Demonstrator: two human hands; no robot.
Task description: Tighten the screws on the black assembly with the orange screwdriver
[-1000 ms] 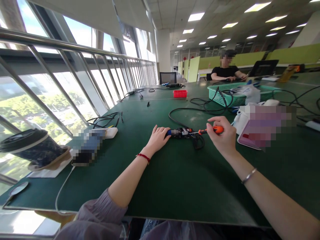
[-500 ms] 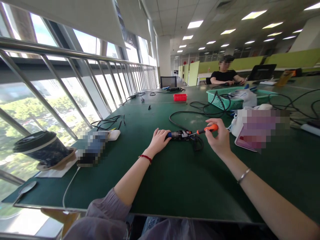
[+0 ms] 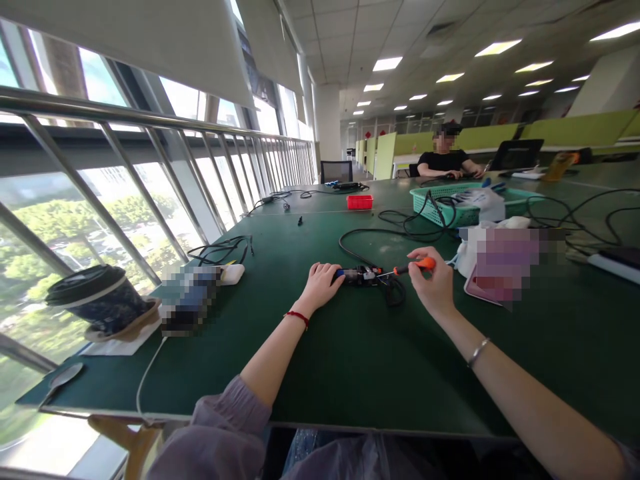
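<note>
Presently, the left hand is curled over the blue end of a dark device, fingers closed on it; the firmness of the hold cannot be told. The device lies on the green tabletop, in front of the person and between both hands. The right hand is closed on the orange handle of a screwdriver, its shaft directed at the device; tip contact cannot be confirmed. A black cable loop lies beside the device's right end. Farther back are a red tray and a green basket; a lidded cup is at the left, near a metal railing
</note>
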